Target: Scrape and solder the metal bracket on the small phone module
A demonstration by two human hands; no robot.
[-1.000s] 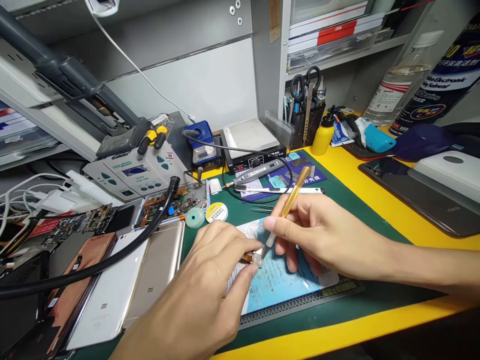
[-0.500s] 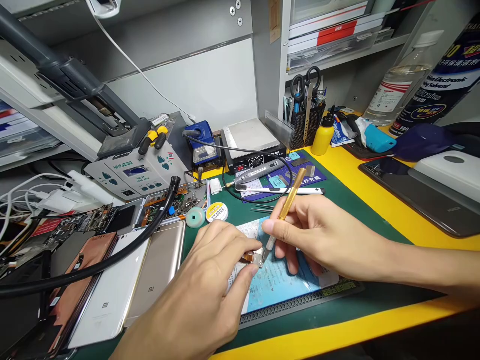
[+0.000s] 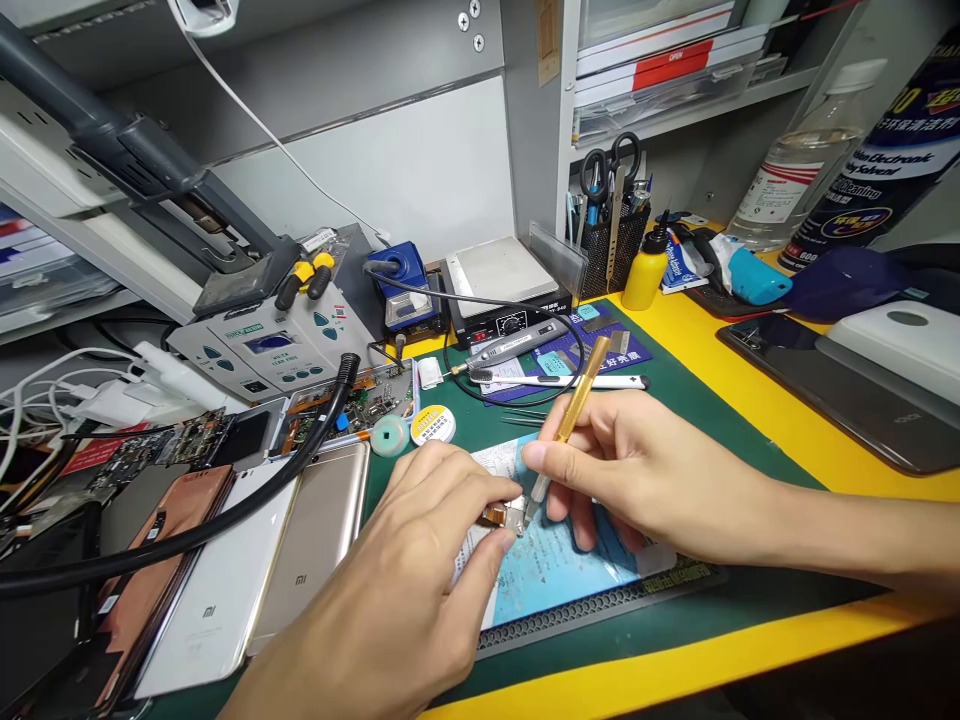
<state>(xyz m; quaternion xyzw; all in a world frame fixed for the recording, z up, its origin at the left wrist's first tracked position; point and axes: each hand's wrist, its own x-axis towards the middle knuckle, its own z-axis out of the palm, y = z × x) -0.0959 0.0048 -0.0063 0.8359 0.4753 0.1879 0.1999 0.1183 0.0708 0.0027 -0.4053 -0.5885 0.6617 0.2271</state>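
Observation:
Between the thumb and fingers of my left hand (image 3: 427, 560) is a small silvery electronic part (image 3: 514, 514) with a copper-brown flex strip. My right hand (image 3: 622, 465) grips a gold-handled craft knife (image 3: 576, 408) like a pen, its handle leaning up and to the right. The knife's tip is at the right edge of the small part; whether it touches is too fine to tell. Beneath both hands lies a blue and white printed sheet (image 3: 555, 575) on a grey perforated pad (image 3: 592, 608). My left fingers partly cover the part.
Phones and back covers, among them a white one (image 3: 214, 590), lie at the left under a black hose (image 3: 247, 515). Behind are a parts tray (image 3: 360, 440), a hot-air station (image 3: 277, 345), a hot plate (image 3: 499, 270) and a brush (image 3: 555, 381). A dark phone (image 3: 847, 390) lies right.
Almost nothing differs. The knife and my right hand have shifted very slightly, while my left hand keeps its hold on the small part.

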